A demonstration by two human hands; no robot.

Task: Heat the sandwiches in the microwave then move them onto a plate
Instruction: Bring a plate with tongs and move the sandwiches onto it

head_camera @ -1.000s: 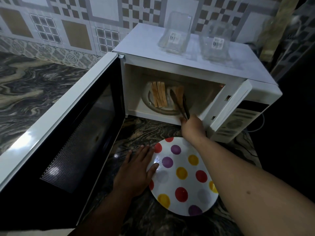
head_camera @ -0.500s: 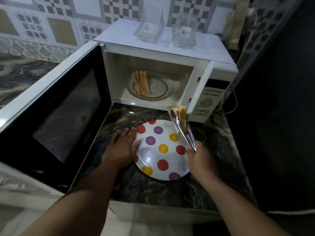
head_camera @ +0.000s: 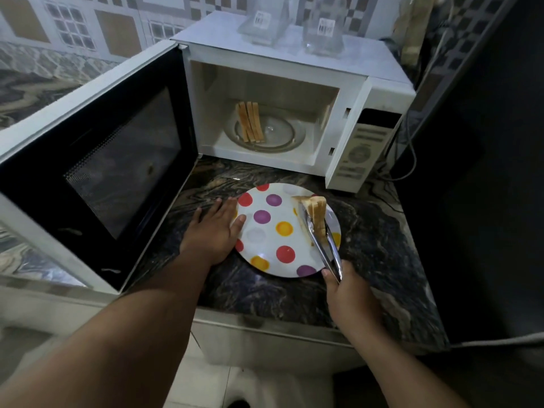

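A white microwave (head_camera: 297, 54) stands open on the dark marbled counter. One sandwich (head_camera: 250, 121) stands on edge on the left of its glass turntable (head_camera: 279, 134). In front lies a white plate (head_camera: 265, 240) with coloured dots. My right hand (head_camera: 347, 293) grips metal tongs (head_camera: 326, 245), which pinch a second sandwich (head_camera: 315, 214) over the plate's right side; whether it touches the plate I cannot tell. My left hand (head_camera: 213, 231) lies flat on the counter, fingers spread, thumb on the plate's left rim.
The microwave door (head_camera: 97, 160) swings wide to the left, walling off that side. Two clear plastic containers (head_camera: 263, 20) (head_camera: 323, 29) sit on top of the microwave. A cable (head_camera: 409, 160) runs behind its right side. The counter's front edge (head_camera: 265, 319) is near my arms.
My right hand drew the tongs with one sandwich out of the microwave and lowered it from above the plate's far edge to its right side. My left hand stayed at the plate's rim.
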